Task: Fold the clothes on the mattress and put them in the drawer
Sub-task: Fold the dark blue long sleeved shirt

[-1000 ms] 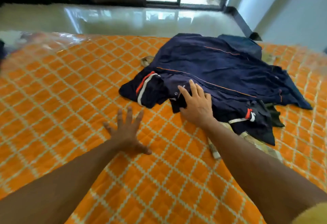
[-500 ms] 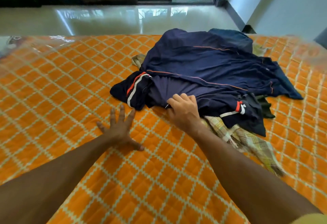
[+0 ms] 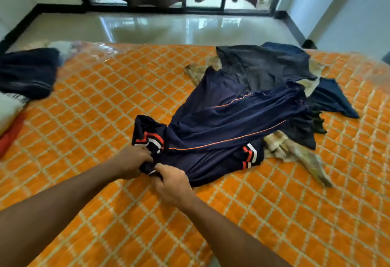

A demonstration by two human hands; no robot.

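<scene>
You are starting on the first garment: your left hand and right hand both grip the near edge of the navy jersey, which lies on the orange mattress with its far end on the clothes pile. Next, you likely need to draw it clear of the pile and spread it flat. The drawer is out of view, and the garments under the jersey are hard to tell apart.
</scene>
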